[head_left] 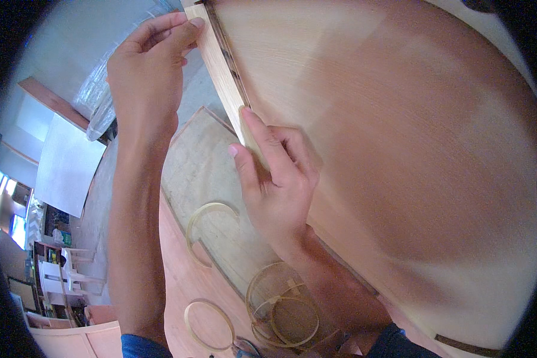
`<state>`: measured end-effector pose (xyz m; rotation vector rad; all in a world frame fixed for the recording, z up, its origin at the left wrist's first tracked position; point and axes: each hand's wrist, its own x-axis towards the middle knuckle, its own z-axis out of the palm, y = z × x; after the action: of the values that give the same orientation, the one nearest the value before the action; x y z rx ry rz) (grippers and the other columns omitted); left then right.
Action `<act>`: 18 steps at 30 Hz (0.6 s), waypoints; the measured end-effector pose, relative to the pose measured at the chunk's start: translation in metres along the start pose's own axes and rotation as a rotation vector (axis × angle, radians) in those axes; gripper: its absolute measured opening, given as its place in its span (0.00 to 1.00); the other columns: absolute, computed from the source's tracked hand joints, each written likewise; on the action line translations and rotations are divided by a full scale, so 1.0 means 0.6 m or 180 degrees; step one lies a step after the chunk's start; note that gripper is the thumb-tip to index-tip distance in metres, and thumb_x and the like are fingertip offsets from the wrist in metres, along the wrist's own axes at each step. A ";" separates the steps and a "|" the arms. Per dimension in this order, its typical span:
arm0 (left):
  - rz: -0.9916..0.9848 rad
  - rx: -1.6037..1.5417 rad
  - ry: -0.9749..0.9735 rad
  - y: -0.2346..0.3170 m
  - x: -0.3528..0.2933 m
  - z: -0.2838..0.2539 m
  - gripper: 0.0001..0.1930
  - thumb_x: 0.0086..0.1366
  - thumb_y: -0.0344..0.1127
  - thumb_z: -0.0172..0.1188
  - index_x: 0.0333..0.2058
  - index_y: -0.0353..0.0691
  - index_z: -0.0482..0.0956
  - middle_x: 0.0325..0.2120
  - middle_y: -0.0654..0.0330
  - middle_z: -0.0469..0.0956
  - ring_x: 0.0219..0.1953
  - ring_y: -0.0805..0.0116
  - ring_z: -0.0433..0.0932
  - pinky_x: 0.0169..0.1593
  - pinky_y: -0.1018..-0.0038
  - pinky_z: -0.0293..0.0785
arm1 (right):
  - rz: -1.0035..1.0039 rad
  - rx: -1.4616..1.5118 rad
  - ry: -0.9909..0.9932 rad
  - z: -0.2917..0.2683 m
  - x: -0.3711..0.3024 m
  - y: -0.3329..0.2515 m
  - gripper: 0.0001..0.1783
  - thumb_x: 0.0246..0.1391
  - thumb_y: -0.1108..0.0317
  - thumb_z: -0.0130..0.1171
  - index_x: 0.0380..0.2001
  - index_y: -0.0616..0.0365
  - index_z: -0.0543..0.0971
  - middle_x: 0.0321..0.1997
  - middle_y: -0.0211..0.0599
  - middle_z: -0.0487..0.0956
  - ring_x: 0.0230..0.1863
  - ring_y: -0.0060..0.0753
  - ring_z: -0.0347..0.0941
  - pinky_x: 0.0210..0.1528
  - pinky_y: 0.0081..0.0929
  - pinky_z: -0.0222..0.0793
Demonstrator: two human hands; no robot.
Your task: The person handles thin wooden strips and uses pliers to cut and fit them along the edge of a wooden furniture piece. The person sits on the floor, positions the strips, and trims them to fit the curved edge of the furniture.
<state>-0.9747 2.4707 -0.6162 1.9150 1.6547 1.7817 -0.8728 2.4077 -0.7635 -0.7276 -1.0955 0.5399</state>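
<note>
A pale wood strip (pixel 221 68) runs along the left edge of a large wood panel (pixel 364 107). At the strip's far end, my left hand (pixel 152 59) pinches it between thumb and fingers. Lower down, my right hand (pixel 280 170) grips the same strip, thumb on its left side and index finger laid along its right. Dark patches mark the narrow edge (pixel 230 65) of the panel beside the strip. The strip's near end is hidden by my right hand.
Loose coils of thin banding (pixel 250 301) and a single ring of it (pixel 186 316) lie below, near a pinkish board (pixel 179 262). To the left are a white sheet (pixel 68 164), a white plastic chair (pixel 80 268) and a plastic-wrapped bundle (pixel 101 89).
</note>
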 end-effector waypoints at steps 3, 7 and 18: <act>0.0171 -0.0006 0.0084 -0.003 0.001 0.009 0.13 0.63 0.34 0.72 0.43 0.30 0.87 0.32 0.61 0.85 0.33 0.76 0.79 0.38 0.80 0.72 | 0.0014 -0.0054 -0.0001 0.006 -0.008 0.012 0.27 0.56 0.76 0.71 0.60 0.51 0.83 0.36 0.40 0.75 0.31 0.36 0.76 0.34 0.33 0.75; 0.0054 -0.0083 0.0183 -0.008 0.005 0.018 0.13 0.64 0.33 0.73 0.43 0.29 0.87 0.32 0.60 0.85 0.33 0.76 0.79 0.38 0.79 0.74 | -0.0123 -0.0156 0.0068 0.007 -0.006 0.013 0.25 0.56 0.76 0.71 0.58 0.53 0.84 0.35 0.41 0.75 0.31 0.36 0.76 0.33 0.32 0.75; 0.0143 -0.0247 0.0523 -0.017 -0.001 0.053 0.13 0.67 0.30 0.68 0.44 0.23 0.84 0.33 0.53 0.85 0.34 0.71 0.82 0.40 0.77 0.78 | -0.0081 -0.0420 0.0351 -0.012 0.017 -0.004 0.19 0.57 0.73 0.72 0.52 0.56 0.87 0.34 0.41 0.82 0.28 0.36 0.79 0.31 0.32 0.76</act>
<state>-0.9575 2.4932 -0.6341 1.8325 1.5737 2.0385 -0.8620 2.4115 -0.7573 -0.8474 -1.0430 0.4037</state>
